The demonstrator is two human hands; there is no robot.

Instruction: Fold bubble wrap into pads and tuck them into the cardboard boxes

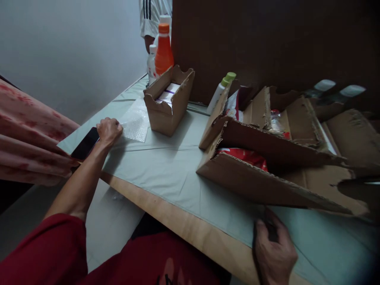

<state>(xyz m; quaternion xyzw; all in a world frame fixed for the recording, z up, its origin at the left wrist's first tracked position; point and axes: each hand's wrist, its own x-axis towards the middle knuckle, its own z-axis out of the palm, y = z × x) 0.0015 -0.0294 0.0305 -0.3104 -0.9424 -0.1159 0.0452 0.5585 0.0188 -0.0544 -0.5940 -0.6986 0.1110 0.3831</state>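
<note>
My left hand rests as a loose fist on the pale green table cover, its fingers curled at the edge of a sheet of bubble wrap, beside a black phone. My right hand sits at the near table edge, fingers closed round a thin dark object that I cannot make out. A large torn cardboard box with red packaging inside lies just beyond that hand.
A small open cardboard box holds white packets. An orange bottle and white bottles stand behind it. A green-capped bottle leans by the large box. A person in a white shirt stands at the back. Pink cloth lies left.
</note>
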